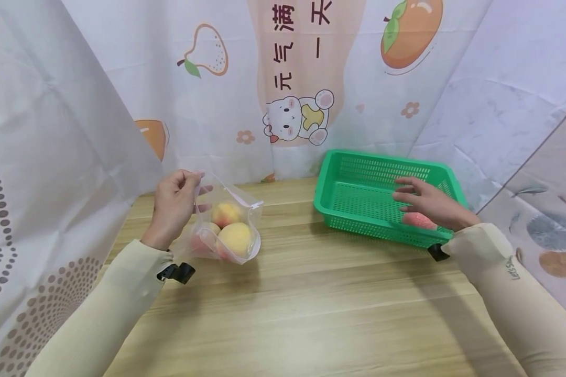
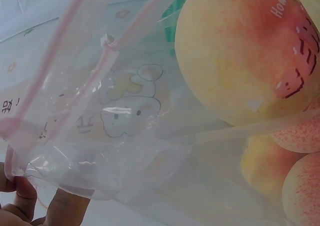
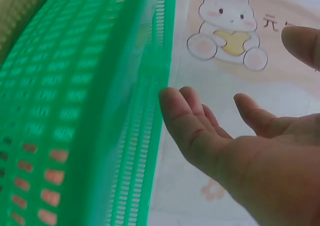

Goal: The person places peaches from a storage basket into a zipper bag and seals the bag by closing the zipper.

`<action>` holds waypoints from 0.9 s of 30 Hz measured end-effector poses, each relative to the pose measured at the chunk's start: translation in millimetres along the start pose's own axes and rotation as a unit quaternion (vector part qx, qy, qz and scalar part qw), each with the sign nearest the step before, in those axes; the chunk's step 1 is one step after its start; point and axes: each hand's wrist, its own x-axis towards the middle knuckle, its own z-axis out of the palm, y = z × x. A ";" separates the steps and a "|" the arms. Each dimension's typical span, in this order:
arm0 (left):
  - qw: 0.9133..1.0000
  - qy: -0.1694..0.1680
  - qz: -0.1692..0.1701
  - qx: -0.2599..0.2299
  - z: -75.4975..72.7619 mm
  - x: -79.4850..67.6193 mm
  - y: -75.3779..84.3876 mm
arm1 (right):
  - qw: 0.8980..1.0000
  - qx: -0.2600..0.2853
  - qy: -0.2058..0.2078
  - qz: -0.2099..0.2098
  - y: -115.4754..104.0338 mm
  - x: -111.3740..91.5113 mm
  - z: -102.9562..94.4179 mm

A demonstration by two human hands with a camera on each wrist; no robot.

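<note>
My left hand (image 1: 176, 201) pinches the top edge of a clear zip bag (image 1: 228, 188) with a pinkish seal strip. Inside the bag sit several peaches (image 1: 236, 238), yellow with red blush; the left wrist view shows them close, one large peach (image 2: 235, 51) bearing a printed mark. Over the near right part of a green plastic basket (image 1: 358, 226) hovers my right hand (image 1: 426, 201), fingers spread and loosely bent, holding nothing. Below that hand a pinkish-red peach (image 1: 418, 220) lies in the basket, partly hidden by the hand.
Bag and basket stand on a wooden table (image 1: 302, 303), the bag on the left, the basket at the back right. A white printed curtain (image 1: 193, 120) hangs behind the table, with more patterned cloth (image 1: 542, 225) along the right side. Bare tabletop lies between bag and basket.
</note>
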 end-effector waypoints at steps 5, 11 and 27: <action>1.000 -0.004 0.004 -0.008 0.0 0.4 -0.5 | 1.000 0.001 0.006 0.019 11.8 -4.2 -6.0; 1.000 -0.006 0.007 -0.008 -0.3 -0.4 -0.8 | 0.999 -0.003 0.015 0.033 23.6 -6.9 -13.0; 1.000 -0.009 0.006 -0.005 -3.6 -1.7 -1.7 | 0.997 -0.006 0.004 0.079 46.7 -17.0 -31.3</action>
